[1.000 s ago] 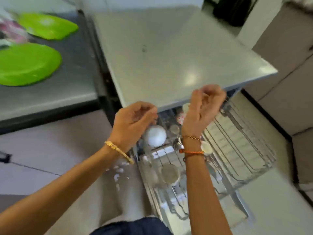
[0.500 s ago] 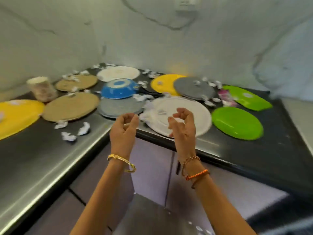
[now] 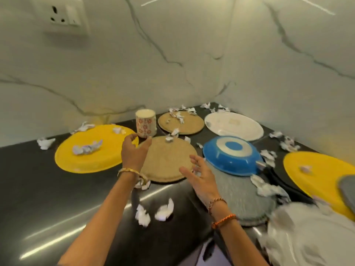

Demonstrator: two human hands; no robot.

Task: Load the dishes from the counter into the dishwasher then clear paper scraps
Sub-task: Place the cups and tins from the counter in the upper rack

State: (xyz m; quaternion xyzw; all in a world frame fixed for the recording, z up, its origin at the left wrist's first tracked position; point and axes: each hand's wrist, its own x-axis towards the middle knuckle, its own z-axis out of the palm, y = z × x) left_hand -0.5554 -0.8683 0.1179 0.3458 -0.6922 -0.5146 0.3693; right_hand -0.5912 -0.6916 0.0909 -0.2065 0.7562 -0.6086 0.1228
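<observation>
Dishes cover a dark counter [image 3: 38, 189] set into a marble-walled corner, and both hands hover above them holding nothing. The left hand [image 3: 134, 150] has loosely curved fingers, released; the right hand [image 3: 199, 175] is spread, fingers relaxed. Between and just beyond the two hands lies a round tan plate [image 3: 169, 160], its near edge close to the counter's front rim. Just past the left fingertips stands a floral cup [image 3: 146, 125], upright, with a second tan plate [image 3: 181, 122] further back. Outward of the left hand sits a yellow plate [image 3: 86, 156] carrying crumpled paper scraps [image 3: 86, 148]. Outward of the right hand, an upturned blue bowl [image 3: 232, 156] rests on a grey plate [image 3: 244, 196]; a white oval plate [image 3: 234, 125] lies behind it, another yellow plate [image 3: 317, 175] further out. More scraps lie under both wrists, and bare counter opens toward the person's left.
</observation>
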